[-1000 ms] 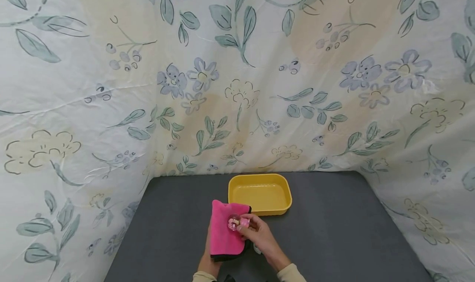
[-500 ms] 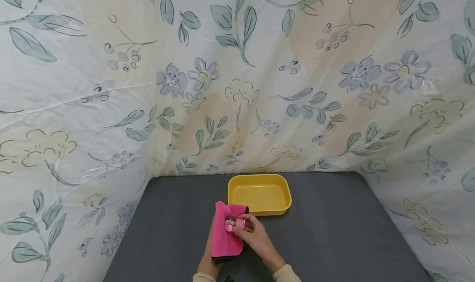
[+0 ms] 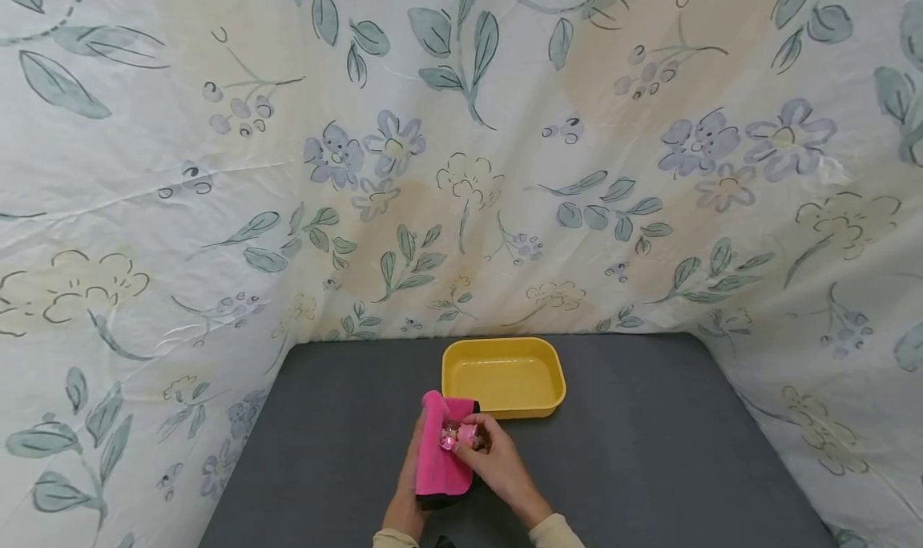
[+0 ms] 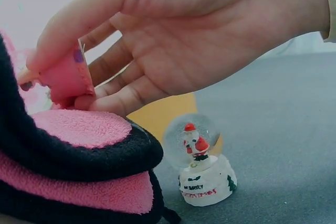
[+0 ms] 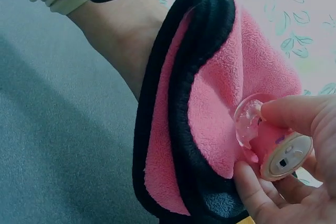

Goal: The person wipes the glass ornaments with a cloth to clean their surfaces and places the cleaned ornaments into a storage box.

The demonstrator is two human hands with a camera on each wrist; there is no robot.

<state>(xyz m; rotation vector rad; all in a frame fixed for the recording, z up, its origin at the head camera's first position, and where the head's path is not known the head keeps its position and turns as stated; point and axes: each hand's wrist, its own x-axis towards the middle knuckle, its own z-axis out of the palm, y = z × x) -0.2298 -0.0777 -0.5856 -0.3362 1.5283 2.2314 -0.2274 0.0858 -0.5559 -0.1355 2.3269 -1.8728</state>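
Observation:
My right hand (image 3: pixel 499 461) pinches a small pink snow globe (image 3: pixel 467 436) by its base, between thumb and fingers. In the right wrist view the globe's pale underside (image 5: pixel 287 156) faces the camera, and its clear dome presses into a folded pink cloth with black edging (image 5: pixel 215 114). My left hand (image 3: pixel 408 484) holds that cloth from beneath and behind; most of its fingers are hidden by the fabric. The cloth bends up around the dome's left side. On the table beyond the cloth, a second snow globe with a Santa figure and white base (image 4: pixel 202 166) stands upright.
A yellow rectangular tray (image 3: pixel 505 413) sits on the dark grey table (image 3: pixel 634 444), just beyond the cloth. Floral fabric (image 3: pixel 469 211) hangs behind the table and along both sides.
The cloth has tilted and folded in more around the pink snow globe, its left edge shifting right. My right hand moved slightly left with the globe. The tray stays put.

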